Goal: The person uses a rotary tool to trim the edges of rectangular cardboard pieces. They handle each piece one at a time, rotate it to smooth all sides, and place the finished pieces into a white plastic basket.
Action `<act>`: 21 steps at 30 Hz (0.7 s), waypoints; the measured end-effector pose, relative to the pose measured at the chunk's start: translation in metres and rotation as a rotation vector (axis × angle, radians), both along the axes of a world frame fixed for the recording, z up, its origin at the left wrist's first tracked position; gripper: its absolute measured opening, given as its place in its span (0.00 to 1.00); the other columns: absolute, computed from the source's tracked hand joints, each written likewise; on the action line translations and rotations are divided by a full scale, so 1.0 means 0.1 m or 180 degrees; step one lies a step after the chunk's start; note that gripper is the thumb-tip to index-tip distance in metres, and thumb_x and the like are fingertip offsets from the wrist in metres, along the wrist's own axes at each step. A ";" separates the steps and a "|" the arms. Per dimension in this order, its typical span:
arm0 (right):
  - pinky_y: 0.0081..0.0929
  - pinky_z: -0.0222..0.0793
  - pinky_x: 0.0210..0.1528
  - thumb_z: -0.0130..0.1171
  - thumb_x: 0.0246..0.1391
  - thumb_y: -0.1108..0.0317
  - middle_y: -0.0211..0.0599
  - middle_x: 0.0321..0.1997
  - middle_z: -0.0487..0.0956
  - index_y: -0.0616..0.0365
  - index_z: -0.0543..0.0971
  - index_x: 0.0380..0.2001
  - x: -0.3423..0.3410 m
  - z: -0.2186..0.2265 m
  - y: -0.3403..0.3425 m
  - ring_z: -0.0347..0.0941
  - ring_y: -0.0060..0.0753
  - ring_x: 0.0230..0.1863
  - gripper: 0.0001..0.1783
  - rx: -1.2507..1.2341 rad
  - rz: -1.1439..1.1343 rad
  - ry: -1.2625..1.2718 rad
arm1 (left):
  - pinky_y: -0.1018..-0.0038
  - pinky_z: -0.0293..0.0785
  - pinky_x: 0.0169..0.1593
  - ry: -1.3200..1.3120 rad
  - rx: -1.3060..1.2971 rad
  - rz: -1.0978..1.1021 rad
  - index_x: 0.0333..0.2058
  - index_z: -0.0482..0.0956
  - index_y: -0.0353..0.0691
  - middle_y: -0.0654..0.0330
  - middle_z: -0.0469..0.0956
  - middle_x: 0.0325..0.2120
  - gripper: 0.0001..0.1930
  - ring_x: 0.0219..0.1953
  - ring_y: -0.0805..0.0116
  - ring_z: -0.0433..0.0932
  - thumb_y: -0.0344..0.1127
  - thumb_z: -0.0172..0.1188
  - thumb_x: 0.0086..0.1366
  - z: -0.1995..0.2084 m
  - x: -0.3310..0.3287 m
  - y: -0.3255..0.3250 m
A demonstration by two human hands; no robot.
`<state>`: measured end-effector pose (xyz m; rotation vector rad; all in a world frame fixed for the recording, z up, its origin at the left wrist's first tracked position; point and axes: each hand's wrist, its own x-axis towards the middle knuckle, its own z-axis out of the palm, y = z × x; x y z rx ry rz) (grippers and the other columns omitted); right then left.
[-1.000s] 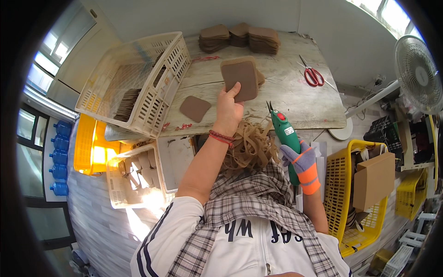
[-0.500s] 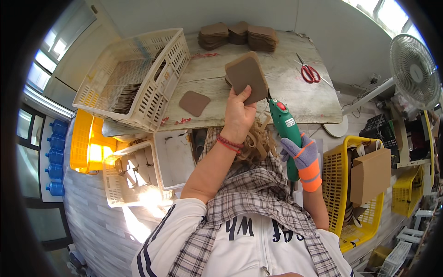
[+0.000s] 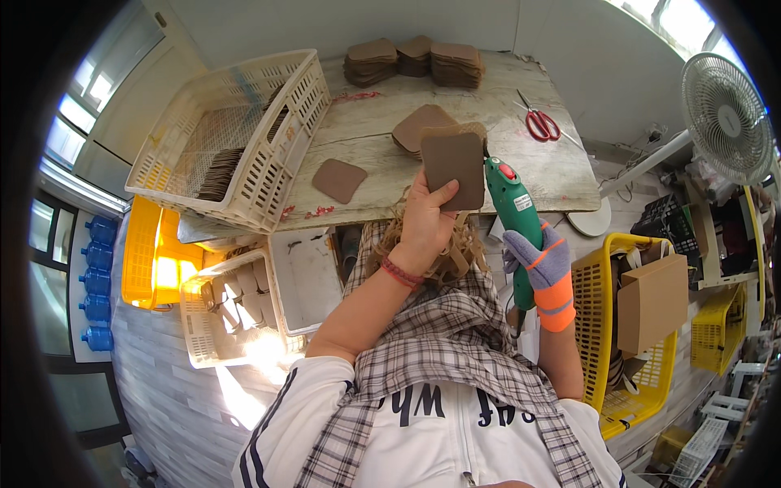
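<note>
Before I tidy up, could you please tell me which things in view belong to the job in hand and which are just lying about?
Seemingly in the job:
- brown pad, in the left hand
- green power tool, in the gloved right hand
- nearby pad stack
- loose brown strips

Seemingly just about:
- red-handled scissors
- standing fan
- blue water jugs

We see a brown pad (image 3: 453,172) with a paler tan edge and a green power tool (image 3: 511,197) with a red button. The glove (image 3: 540,259) pairs purple-grey with bright orange. We note tan strips (image 3: 469,259), though their shade is hard to judge half-hidden, a brown-black-and-white plaid apron (image 3: 443,358), a white top (image 3: 301,398) striped navy, red-handled scissors (image 3: 538,115), a yellow basket (image 3: 592,325) and blue bottles (image 3: 97,282).
</note>
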<state>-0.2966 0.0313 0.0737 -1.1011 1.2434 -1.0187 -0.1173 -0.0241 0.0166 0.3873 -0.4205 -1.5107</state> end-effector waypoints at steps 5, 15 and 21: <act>0.16 0.69 0.20 0.67 0.46 0.67 0.32 0.23 0.77 0.66 0.73 0.40 -0.12 0.07 0.01 0.72 0.18 0.20 0.20 -0.0003 0.0101 0.0246 | 0.69 0.76 0.50 -0.0465 -0.0031 -0.0190 0.49 0.69 0.39 0.58 0.75 0.45 0.19 0.47 0.66 0.76 0.18 0.53 0.59 -0.03 0.21 0.05; 0.15 0.69 0.25 0.71 0.43 0.62 0.30 0.24 0.77 0.65 0.75 0.41 -0.35 0.08 0.09 0.71 0.14 0.22 0.24 -0.0075 0.0739 0.1040 | 0.80 0.73 0.45 -0.2313 -0.0277 -0.0966 0.46 0.73 0.36 0.64 0.78 0.38 0.20 0.39 0.77 0.76 0.17 0.57 0.54 0.23 0.95 -0.03; 0.14 0.68 0.25 0.72 0.42 0.61 0.30 0.25 0.77 0.65 0.75 0.42 -0.24 0.06 0.15 0.70 0.13 0.23 0.27 0.0158 0.0698 0.0754 | 0.79 0.71 0.47 -0.2601 -0.0105 -0.1251 0.47 0.73 0.34 0.64 0.78 0.39 0.21 0.39 0.78 0.75 0.18 0.59 0.53 0.21 1.00 0.03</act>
